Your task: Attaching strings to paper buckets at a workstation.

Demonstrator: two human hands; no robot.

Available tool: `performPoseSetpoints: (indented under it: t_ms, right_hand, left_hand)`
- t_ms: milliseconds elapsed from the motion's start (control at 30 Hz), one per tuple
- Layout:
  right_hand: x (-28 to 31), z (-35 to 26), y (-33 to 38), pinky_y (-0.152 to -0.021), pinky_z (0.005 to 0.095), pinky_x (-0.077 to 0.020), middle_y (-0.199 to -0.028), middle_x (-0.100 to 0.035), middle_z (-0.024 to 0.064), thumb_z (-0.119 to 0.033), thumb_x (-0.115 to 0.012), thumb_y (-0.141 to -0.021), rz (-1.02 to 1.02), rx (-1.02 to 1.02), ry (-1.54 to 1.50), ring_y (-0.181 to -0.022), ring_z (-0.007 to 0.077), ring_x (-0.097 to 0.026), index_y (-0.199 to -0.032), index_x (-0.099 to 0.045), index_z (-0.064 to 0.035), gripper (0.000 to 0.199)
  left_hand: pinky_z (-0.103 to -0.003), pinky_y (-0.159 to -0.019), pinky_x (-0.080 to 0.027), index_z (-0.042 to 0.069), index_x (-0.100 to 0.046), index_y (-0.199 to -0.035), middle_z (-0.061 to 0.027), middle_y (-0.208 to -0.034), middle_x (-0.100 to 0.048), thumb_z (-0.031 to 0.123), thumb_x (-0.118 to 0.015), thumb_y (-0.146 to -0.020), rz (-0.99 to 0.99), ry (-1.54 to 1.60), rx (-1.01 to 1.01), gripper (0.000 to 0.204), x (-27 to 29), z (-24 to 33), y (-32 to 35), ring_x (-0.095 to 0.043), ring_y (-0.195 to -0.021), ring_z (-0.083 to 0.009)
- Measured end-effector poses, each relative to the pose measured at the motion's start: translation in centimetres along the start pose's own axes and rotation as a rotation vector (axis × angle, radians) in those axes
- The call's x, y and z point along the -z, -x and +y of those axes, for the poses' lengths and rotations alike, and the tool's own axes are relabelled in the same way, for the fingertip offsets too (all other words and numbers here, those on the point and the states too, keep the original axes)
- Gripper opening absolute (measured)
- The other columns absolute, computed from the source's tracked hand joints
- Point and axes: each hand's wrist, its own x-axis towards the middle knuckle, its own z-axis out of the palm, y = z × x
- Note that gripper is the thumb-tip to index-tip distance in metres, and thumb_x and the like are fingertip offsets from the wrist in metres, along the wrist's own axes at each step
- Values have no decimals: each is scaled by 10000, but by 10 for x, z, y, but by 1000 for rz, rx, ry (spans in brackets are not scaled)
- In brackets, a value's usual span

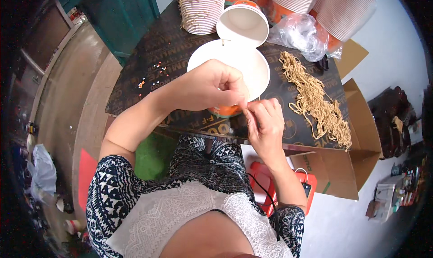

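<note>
A white-lined paper tub [257, 64] with an orange outside stands near the table's front edge, its wide mouth facing up. My left hand [218, 84] reaches over it from the left, with fingers curled and thumb pinched at the tub's near right rim. My right hand [266, 120] meets it there, thumb and forefinger pressed together. The fingertips of both hands nearly touch; whatever thin thing is between them is too small to make out. A heap of tan cords [315, 98] lies on the table to the right of my hands.
Behind the tub, another white tub [243, 25] lies tipped toward me. Stacked tubs [202, 10], strung with tan cords, stand beside it; more stacks and a clear plastic bag [297, 34] are at the back right. Small beads [142, 83] dot the dark table's left. A cardboard box [361, 140] adjoins its right edge.
</note>
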Motion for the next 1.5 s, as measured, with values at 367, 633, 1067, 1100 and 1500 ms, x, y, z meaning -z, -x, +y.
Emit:
performPoseSetpoints:
  t_ms: [367, 633, 1067, 1100, 1500]
  right_hand:
    - [35, 23, -42, -693, 371, -495, -919, -624, 139, 105, -649, -771, 76, 176, 161, -811, 298, -607, -940, -621, -4, 203]
    - [29, 28, -48, -687, 406, -470, -865, -581, 153, 81, -611, -796, 81, 160, 167, -772, 319, -558, -1138, -578, 15, 350]
    - [35, 52, -44, -716, 370, -490, -934, -598, 157, 113, -648, -745, 212, 193, 209, -826, 307, -583, -944, -621, 7, 227]
    - [34, 54, -42, -716, 370, -490, -934, -598, 157, 113, -648, -745, 213, 192, 209, -826, 307, -583, -944, -621, 7, 227]
    - [25, 5, -52, -704, 314, -497, -810, -652, 94, 61, -628, -790, 41, -98, -341, -758, 216, -609, -947, -666, -11, 177]
  left_hand:
    - [-194, -558, -414, -23, -658, -882, -44, -786, -666, 60, -669, -840, 94, 131, 189, 93, -2, 6, -9, -537, -627, -50]
    - [-224, -606, -455, -8, -647, -923, -22, -811, -650, 34, -707, -819, 97, 121, 220, 126, -5, -2, -14, -563, -667, -70]
    - [-431, -802, -459, -15, -538, -834, -168, -832, -569, 24, -584, -798, -23, -986, -340, 70, -24, 24, 1, -578, -846, -365]
    - [-431, -802, -459, -15, -538, -834, -168, -832, -569, 24, -584, -798, -26, -986, -340, 70, -24, 26, 4, -578, -846, -365]
    - [-238, -741, -489, -11, -679, -946, -20, -850, -660, 108, -646, -861, 17, -106, 203, 150, -3, 11, -6, -605, -797, -96]
